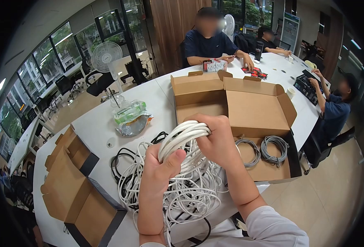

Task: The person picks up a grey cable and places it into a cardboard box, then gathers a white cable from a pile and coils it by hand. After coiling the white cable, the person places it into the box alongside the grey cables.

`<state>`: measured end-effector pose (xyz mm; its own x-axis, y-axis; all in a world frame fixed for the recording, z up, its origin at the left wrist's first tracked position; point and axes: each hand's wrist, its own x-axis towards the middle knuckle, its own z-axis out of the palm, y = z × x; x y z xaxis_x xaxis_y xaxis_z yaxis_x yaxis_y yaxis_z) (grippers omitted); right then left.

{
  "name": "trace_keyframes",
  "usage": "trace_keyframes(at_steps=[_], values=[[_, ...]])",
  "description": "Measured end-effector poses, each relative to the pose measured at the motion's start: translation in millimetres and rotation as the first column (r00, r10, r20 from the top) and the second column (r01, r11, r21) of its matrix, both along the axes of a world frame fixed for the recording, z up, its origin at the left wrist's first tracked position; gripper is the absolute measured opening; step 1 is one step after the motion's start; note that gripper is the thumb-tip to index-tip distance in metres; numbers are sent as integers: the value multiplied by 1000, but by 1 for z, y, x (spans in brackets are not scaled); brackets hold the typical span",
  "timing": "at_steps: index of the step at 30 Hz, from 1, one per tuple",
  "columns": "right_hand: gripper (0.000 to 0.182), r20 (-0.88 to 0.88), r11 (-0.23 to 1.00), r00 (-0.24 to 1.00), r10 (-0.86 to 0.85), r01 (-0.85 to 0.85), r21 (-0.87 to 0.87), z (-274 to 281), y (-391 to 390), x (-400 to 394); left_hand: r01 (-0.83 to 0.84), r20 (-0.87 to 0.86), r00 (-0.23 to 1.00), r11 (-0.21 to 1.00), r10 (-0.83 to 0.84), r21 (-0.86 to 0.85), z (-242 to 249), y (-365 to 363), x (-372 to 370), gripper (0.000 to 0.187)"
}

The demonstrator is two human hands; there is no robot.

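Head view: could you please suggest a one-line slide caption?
Both hands wind a white cable coil beside an open cardboard box.

The left hand [159, 171] and right hand [217, 142] cover part of the white cable coil [182, 138], so its ends cannot be traced. The open cardboard box [256, 111] hides the table behind it. The box at lower left [81, 201] is cut off by the picture's edge.
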<state>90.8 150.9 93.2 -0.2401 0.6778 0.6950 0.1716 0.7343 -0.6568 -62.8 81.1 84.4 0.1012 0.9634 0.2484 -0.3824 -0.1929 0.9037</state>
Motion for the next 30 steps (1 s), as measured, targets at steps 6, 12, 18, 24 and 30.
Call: trace_keyframes(at_steps=[6,12,18,24,30], values=[[29,2,997,1000,6,-6,71,-3,4,-4,-70,-1,998,998,70,3,3,-1,-1,19],[55,-196,978,959,206,-198,61,-1,1,-12,-148,229,965,985,125,85,-5,5,-14,18],[31,-59,986,997,-39,48,158,5,-3,-3,-366,528,811,923,253,121,4,6,-41,33],[31,288,881,833,472,-437,-180,6,-18,0,-508,701,665,844,258,171,10,6,-62,38],[51,561,911,718,411,-350,-219,-9,-12,-16,-485,763,635,833,124,268,7,3,-78,40]])
